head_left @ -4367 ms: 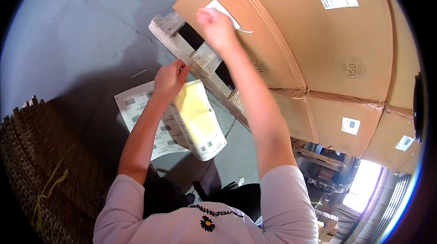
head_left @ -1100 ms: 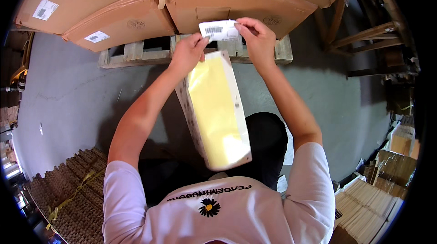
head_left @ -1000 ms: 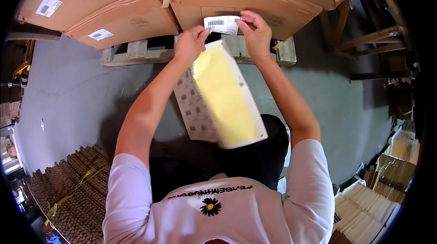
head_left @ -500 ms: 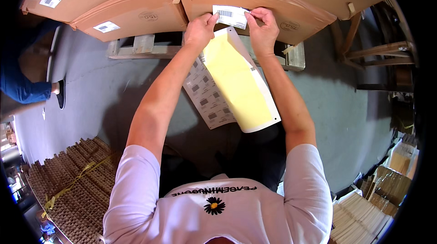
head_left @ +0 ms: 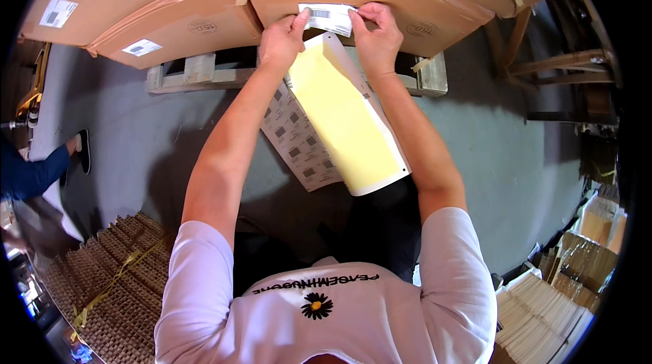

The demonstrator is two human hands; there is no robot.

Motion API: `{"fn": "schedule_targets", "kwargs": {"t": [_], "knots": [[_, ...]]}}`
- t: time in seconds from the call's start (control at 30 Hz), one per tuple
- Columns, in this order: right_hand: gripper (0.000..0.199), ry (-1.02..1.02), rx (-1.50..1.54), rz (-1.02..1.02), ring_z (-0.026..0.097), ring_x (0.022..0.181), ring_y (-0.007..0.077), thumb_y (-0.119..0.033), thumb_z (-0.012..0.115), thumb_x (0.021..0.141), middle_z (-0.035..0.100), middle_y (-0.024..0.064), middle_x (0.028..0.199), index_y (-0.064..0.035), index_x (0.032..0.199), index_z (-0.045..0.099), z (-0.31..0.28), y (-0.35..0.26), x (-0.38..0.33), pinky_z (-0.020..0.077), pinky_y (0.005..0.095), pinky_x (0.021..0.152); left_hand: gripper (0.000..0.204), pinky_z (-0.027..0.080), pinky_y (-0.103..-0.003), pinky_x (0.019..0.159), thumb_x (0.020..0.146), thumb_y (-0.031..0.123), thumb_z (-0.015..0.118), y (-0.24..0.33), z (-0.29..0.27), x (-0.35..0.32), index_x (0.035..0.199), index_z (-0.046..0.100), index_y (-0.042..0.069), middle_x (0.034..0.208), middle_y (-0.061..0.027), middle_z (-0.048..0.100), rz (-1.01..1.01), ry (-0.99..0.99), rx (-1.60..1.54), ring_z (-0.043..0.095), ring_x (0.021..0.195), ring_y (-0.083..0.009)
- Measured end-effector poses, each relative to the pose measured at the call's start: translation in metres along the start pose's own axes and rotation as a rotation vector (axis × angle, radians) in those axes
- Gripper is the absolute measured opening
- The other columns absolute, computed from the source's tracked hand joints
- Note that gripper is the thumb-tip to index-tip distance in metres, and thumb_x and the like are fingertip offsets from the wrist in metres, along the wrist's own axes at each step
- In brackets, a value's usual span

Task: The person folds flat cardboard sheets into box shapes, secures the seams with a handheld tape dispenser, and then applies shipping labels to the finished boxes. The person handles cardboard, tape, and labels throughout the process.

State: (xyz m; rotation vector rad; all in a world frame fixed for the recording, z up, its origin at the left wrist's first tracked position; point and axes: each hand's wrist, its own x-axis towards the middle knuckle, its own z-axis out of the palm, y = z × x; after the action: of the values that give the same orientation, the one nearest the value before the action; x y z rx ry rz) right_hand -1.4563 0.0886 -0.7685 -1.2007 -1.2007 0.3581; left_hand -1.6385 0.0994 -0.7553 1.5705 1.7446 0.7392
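A white barcode label [head_left: 327, 19] lies against the front of a brown cardboard box [head_left: 380, 4]. My left hand [head_left: 282, 41] is closed at the label's left edge, thumb on it. At the opposite edge my right hand [head_left: 377, 37] pinches the label's corner between thumb and fingers. Below the hands hangs a yellow backing sheet [head_left: 339, 116] with white margins, its top end beside my left hand. Behind it shows a sheet of printed labels [head_left: 299, 143]. Whether my left fingers also grip these sheets is hidden.
More cartons surround this box, one with a white label [head_left: 142, 47] on it. They rest on a wooden pallet [head_left: 227, 79]. Wooden racking [head_left: 564, 65] stands at right, stacked cardboard [head_left: 543, 316] at lower right, corrugated pieces [head_left: 115, 282] at lower left. A person's leg [head_left: 41, 170] is at far left.
The view has shifted a little, so boxes, label and hands sit further left. Both hands stay at the label's edges. The other person's leg has changed position at the left.
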Motion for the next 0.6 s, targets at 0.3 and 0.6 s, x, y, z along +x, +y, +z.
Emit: {"fn": "schedule_targets", "kwargs": {"t": [0.3, 0.6], "knots": [[0.027, -0.092, -0.548, -0.253, 0.066, 0.072, 0.0303, -0.026, 0.081, 0.078, 0.068, 0.0041, 0.08, -0.0124, 0.085, 0.058, -0.021, -0.014, 0.017, 0.0528, 0.0436, 0.064, 0.067, 0.052, -0.043, 0.079, 0.096, 0.069, 0.044, 0.015, -0.008, 0.001, 0.093, 0.073, 0.009, 0.07, -0.0075, 0.07, -0.061, -0.041, 0.131, 0.069, 0.08, -0.027], [0.025, -0.904, 0.189, 0.337, 0.067, 0.08, 0.0147, -0.023, 0.068, 0.095, 0.071, 0.004, 0.091, -0.0022, 0.11, 0.066, -0.036, -0.055, 0.014, 0.0556, 0.0336, 0.075, 0.038, 0.055, -0.046, 0.084, 0.085, 0.042, 0.071, -0.035, -0.027, -0.03, 0.096, 0.075, 0.006, 0.102, -0.0188, 0.073, -0.047, -0.369, 0.627, 0.069, 0.099, -0.0355]]}}
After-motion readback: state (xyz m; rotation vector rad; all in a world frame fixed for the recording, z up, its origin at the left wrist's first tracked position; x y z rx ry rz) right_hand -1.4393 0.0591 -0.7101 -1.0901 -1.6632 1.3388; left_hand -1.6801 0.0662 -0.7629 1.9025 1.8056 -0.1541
